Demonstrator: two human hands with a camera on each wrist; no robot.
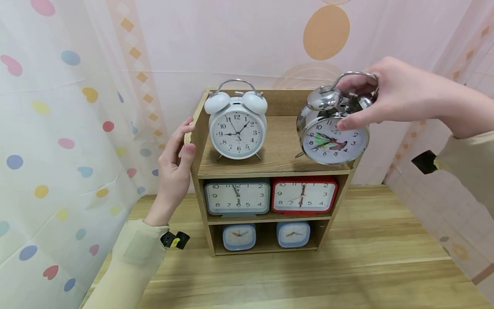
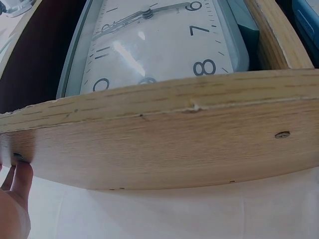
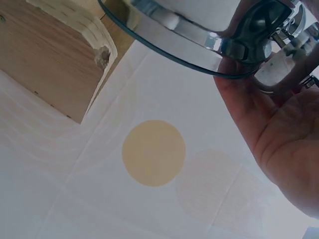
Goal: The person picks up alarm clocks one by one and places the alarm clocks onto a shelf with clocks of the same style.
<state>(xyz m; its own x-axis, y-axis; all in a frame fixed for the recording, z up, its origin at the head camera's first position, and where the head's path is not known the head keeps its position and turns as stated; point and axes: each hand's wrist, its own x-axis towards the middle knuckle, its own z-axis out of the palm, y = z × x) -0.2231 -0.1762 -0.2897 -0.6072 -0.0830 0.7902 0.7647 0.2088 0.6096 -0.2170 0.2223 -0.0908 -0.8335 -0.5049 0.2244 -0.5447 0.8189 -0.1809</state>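
My right hand [image 1: 409, 92] grips a silver twin-bell alarm clock [image 1: 333, 139] by its top, with the thumb against the front near the dial's upper edge. That clock tilts above the right end of a wooden shelf unit's top board [image 1: 275, 165]; whether its feet touch the wood, I cannot tell. In the right wrist view the fingers lie behind its shiny rim [image 3: 199, 55]. My left hand [image 1: 173, 171] rests its fingertips on the unit's left side panel [image 2: 164, 149]. A white twin-bell alarm clock [image 1: 238, 135] stands upright on the top board's left half.
On the middle shelf are a grey-green rectangular clock [image 1: 247, 204] and a red one [image 1: 289, 206]. Two small blue clocks [image 1: 239, 246] sit on the bottom shelf. The unit stands on a wood-grain table [image 1: 270, 283], with patterned curtains [image 1: 69, 120] behind and at both sides.
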